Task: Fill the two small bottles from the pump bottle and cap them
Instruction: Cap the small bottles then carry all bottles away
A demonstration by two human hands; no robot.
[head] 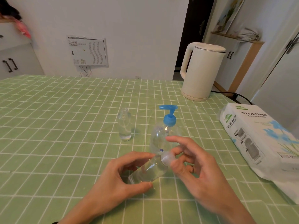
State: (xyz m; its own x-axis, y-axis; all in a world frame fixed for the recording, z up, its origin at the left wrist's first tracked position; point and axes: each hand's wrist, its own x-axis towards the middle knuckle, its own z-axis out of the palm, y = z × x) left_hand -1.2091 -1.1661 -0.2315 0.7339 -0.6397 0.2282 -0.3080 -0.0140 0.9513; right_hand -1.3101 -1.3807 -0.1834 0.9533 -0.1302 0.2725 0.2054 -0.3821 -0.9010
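My left hand (116,173) grips a small clear bottle (148,169), tilted with its neck pointing up and to the right, above the table. My right hand (192,168) pinches the translucent cap (167,158) sitting on that bottle's neck between thumb and fingers. Just behind stands the clear pump bottle (159,138) with a blue pump head, partly hidden by my fingers. A second small clear bottle (124,125) stands upright and uncapped further back to the left, with a little clear liquid at its bottom.
The table wears a green checked cloth (64,126). A cream electric kettle (202,71) stands at the back right with a black cord. A white tissue paper pack (262,143) lies along the right edge.
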